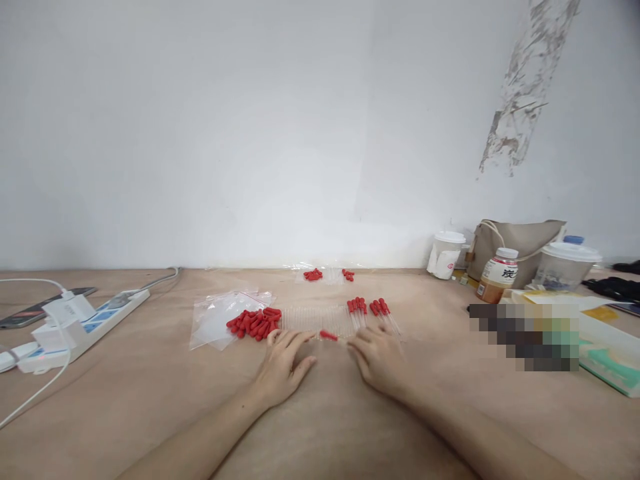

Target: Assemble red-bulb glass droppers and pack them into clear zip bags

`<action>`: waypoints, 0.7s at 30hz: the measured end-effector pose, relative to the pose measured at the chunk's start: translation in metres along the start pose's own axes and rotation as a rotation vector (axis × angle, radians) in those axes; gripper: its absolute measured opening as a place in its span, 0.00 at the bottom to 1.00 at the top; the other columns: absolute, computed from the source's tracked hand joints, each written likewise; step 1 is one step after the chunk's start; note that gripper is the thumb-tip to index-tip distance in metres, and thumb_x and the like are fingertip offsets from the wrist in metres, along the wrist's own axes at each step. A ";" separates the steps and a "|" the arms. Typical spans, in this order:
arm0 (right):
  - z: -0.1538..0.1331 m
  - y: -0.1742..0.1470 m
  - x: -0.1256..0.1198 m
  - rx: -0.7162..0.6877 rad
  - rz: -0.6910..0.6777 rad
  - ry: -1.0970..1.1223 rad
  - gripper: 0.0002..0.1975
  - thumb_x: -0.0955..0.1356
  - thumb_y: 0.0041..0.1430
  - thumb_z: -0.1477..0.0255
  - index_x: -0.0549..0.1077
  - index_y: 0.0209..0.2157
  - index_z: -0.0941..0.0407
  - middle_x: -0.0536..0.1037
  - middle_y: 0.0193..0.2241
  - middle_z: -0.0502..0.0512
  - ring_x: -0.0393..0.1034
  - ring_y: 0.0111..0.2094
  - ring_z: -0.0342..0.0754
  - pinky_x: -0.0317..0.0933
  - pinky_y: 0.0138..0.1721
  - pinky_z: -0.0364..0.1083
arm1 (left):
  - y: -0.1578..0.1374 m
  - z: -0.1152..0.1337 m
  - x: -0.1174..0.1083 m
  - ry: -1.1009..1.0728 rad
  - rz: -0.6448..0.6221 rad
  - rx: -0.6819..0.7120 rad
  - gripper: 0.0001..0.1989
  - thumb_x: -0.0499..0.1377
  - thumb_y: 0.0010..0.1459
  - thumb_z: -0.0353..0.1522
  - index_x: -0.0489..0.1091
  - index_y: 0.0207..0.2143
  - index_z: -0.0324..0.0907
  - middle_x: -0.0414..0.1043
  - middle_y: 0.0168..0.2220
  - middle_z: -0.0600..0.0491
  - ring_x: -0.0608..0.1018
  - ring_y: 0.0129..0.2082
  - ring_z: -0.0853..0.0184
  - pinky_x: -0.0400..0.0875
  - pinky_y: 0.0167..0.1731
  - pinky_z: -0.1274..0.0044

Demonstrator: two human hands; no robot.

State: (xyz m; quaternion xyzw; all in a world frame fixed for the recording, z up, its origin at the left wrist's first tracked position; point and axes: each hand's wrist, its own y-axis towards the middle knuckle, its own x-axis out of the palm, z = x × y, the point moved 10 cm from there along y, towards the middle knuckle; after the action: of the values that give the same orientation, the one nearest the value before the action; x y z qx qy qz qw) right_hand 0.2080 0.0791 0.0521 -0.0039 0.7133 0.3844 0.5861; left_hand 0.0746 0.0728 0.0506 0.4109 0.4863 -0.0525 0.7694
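My left hand (285, 365) rests on the table with its fingers stretched forward and its thumb apart, holding nothing I can see. A single red rubber dropper bulb (329, 335) lies between the two hands, close to the left fingertips. My right hand (379, 357), a little blurred, has its fingers spread over the lower ends of the droppers. Beyond the hands is a row of clear glass tubes (310, 320). To its right lie droppers with red bulbs fitted (356, 305), in two groups. A heap of loose red bulbs (255, 324) sits left of the tubes.
A clear zip bag (213, 321) lies beside the heap. Near the wall are small bags of red bulbs (313, 274). On the left stand a power strip (113, 313) and a phone (37, 310); on the right, a paper cup (445, 257), a bottle (497, 275) and a bag (520, 243).
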 end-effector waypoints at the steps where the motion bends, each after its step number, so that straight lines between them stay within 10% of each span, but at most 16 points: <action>1: 0.021 0.002 -0.003 0.131 0.013 0.014 0.12 0.58 0.56 0.73 0.72 0.28 0.55 0.73 0.29 0.54 0.63 0.34 0.45 0.45 0.38 0.46 | 0.000 -0.003 0.000 -0.010 0.005 -0.018 0.16 0.53 0.55 0.30 0.60 0.47 0.44 0.68 0.41 0.50 0.68 0.41 0.62 0.53 0.44 0.67; 7: 0.131 -0.005 0.012 0.774 -0.083 0.019 0.16 0.58 0.54 0.66 0.72 0.21 0.55 0.74 0.23 0.54 0.66 0.28 0.48 0.48 0.38 0.48 | 0.000 -0.001 0.012 -0.036 -0.130 -0.017 0.07 0.52 0.56 0.31 0.66 0.37 0.45 0.69 0.35 0.53 0.69 0.37 0.63 0.53 0.42 0.68; 21: 0.138 -0.001 0.039 0.785 -0.178 -0.070 0.17 0.58 0.53 0.61 0.72 0.23 0.56 0.75 0.26 0.57 0.68 0.32 0.52 0.50 0.40 0.52 | 0.001 0.001 0.013 -0.056 -0.154 -0.023 0.06 0.51 0.57 0.30 0.67 0.31 0.44 0.69 0.32 0.56 0.70 0.35 0.67 0.52 0.41 0.69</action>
State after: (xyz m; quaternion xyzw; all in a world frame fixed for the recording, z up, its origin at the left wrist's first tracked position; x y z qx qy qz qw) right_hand 0.3113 0.1717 0.0162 0.1716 0.7823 0.0302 0.5980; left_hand 0.0828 0.0768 0.0408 0.3618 0.4951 -0.1177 0.7811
